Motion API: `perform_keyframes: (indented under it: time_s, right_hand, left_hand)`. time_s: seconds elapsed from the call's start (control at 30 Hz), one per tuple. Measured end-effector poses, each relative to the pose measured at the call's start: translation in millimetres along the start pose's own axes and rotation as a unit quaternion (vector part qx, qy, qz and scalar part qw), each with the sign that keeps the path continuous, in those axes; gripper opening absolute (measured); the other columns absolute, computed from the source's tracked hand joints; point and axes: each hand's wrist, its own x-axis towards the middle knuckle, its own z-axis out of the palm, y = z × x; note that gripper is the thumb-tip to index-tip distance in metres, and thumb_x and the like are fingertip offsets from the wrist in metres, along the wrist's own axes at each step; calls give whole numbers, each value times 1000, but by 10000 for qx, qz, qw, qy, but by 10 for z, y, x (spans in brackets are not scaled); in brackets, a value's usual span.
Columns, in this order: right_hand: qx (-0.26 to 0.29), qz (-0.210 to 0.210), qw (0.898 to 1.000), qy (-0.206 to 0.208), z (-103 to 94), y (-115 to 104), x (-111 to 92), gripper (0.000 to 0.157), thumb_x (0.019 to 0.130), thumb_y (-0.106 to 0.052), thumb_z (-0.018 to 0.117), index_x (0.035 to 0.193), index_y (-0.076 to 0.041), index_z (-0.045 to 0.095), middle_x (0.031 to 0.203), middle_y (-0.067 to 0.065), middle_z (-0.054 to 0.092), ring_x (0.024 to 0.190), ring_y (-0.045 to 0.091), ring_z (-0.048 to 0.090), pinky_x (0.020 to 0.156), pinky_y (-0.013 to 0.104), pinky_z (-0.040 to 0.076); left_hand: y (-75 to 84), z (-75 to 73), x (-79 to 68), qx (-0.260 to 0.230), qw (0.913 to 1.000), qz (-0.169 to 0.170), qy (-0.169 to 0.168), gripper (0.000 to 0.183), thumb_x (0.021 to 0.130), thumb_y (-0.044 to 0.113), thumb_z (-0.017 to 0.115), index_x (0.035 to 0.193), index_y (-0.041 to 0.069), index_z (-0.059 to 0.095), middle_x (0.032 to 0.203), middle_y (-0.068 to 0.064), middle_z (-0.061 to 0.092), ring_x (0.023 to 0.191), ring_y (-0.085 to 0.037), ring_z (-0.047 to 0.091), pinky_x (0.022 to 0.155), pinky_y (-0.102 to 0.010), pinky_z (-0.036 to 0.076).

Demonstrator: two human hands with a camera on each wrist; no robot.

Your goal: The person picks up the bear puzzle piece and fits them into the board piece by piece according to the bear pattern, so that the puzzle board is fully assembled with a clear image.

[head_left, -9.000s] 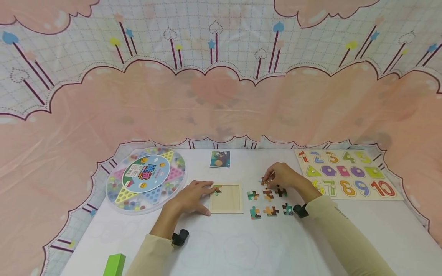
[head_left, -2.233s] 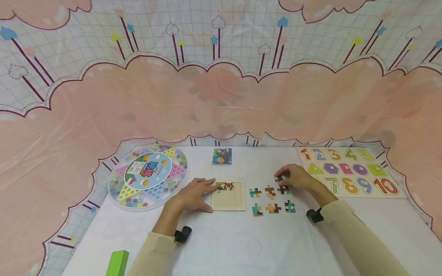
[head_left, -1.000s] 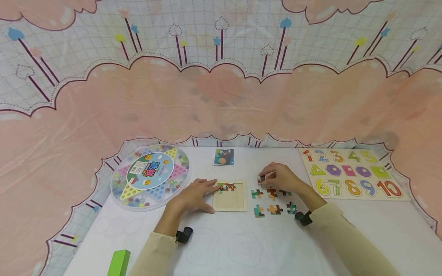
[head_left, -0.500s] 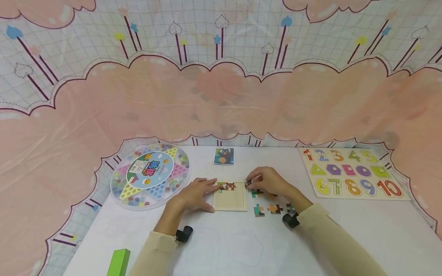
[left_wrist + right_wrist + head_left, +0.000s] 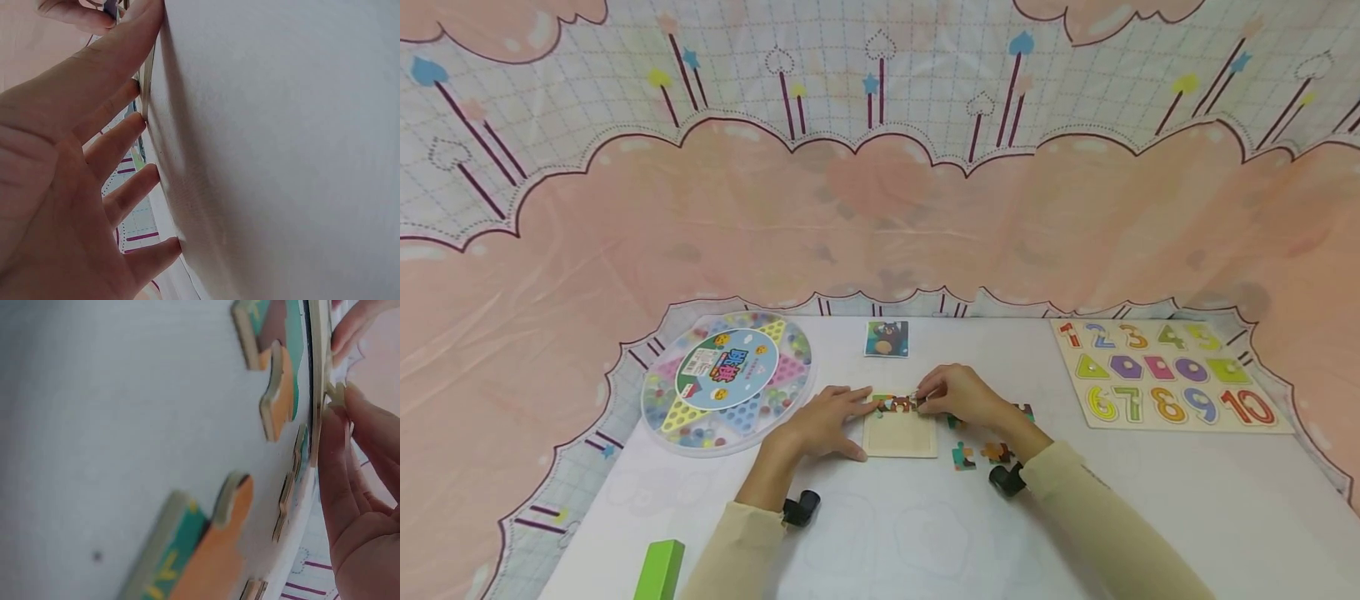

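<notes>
My right hand (image 5: 958,396) pinches a puzzle piece (image 5: 337,394) between thumb and fingertips, at the upper right corner of a small square wooden tray (image 5: 898,437). Along the tray's top row lie bear puzzle pieces (image 5: 895,404), brown and green, at its left and middle. The left hand (image 5: 823,423) rests at the tray's left side with fingers spread, fingertips on its upper left corner and thumb by the lower left one. In the left wrist view the tray's thin edge (image 5: 148,81) shows beside those fingers. Loose jigsaw pieces (image 5: 964,457) lie right of the tray, some hidden beneath the right hand.
A bear picture card (image 5: 887,339) lies behind the tray. At left is a round Chinese checkers set (image 5: 726,383) with marbles; at right, a number and shape board (image 5: 1172,375). A green block (image 5: 658,571) lies at the front left of the white table (image 5: 880,533).
The right hand has picked a piece from the far side of the loose group and carried it left to the tray's upper right corner. The left hand has stayed at the tray.
</notes>
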Motion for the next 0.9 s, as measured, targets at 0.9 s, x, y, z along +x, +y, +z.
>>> perform_keyframes:
  time_s: [0.9]
  right_hand:
    - [-777,253,9963,254,76,-129,51,22,74,-19,91,90,-10,80,78,0,68,69,11,53,64,22,44]
  left_hand:
    - [12,-2,12,-20,10000,11,16,83,74,31,90,148,26,55,166,5,39,155,-33,30,120,-60,35]
